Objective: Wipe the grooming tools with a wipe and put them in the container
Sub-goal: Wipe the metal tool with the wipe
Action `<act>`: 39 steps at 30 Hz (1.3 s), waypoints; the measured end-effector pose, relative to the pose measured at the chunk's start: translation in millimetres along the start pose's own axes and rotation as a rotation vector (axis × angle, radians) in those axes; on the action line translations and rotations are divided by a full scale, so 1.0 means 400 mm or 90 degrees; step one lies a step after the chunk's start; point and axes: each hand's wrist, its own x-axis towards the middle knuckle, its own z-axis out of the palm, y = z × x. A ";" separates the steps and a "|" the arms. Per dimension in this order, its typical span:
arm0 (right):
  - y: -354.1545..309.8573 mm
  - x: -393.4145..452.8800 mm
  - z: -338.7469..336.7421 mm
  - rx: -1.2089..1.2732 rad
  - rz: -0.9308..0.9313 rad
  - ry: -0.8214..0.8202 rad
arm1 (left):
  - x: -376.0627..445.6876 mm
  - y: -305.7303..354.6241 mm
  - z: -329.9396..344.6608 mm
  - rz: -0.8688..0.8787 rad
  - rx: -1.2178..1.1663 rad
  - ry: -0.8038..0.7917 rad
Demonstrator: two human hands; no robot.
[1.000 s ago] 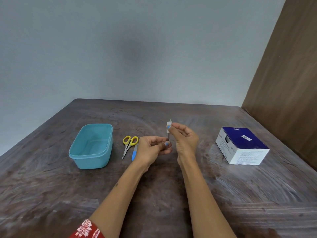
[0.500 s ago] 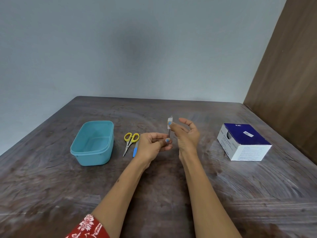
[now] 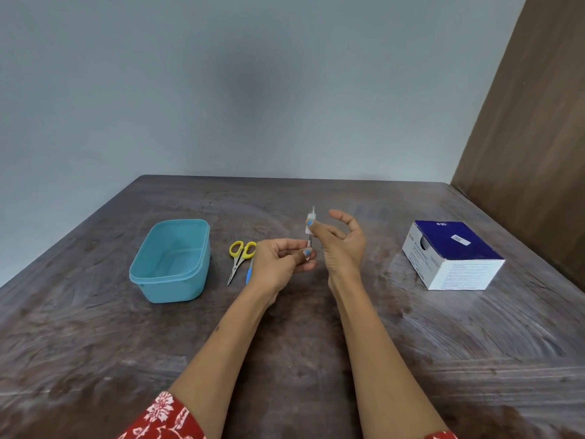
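The left hand [image 3: 278, 264] is pinching the lower end of a thin metal tool [image 3: 309, 242], holding it upright above the counter [image 3: 316, 359]. The right hand [image 3: 340, 245] is pinching a small white wipe [image 3: 309, 224] round the tool's upper part with thumb and forefinger, its other fingers lying spread and relaxed; the tool's tip is showing just above the wipe. Wiping of this first tool is judged to be under way, not finished. To the left of the left hand, yellow-handled scissors [image 3: 240, 256] and a blue-handled tool [image 3: 249, 274] are lying on the counter, apparently awaiting wiping. Further left, the teal container [image 3: 172, 274] is standing with nothing visible inside. Well right of the right hand, a blue and white box [image 3: 452, 255] is sitting.
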 end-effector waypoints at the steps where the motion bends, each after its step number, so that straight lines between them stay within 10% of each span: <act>1: -0.003 0.002 0.001 0.011 -0.005 0.006 | -0.001 0.000 0.001 -0.002 0.005 -0.004; 39: -0.006 -0.021 0.001 0.020 0.015 -0.090 | 0.002 0.022 -0.013 -0.061 -0.033 -0.041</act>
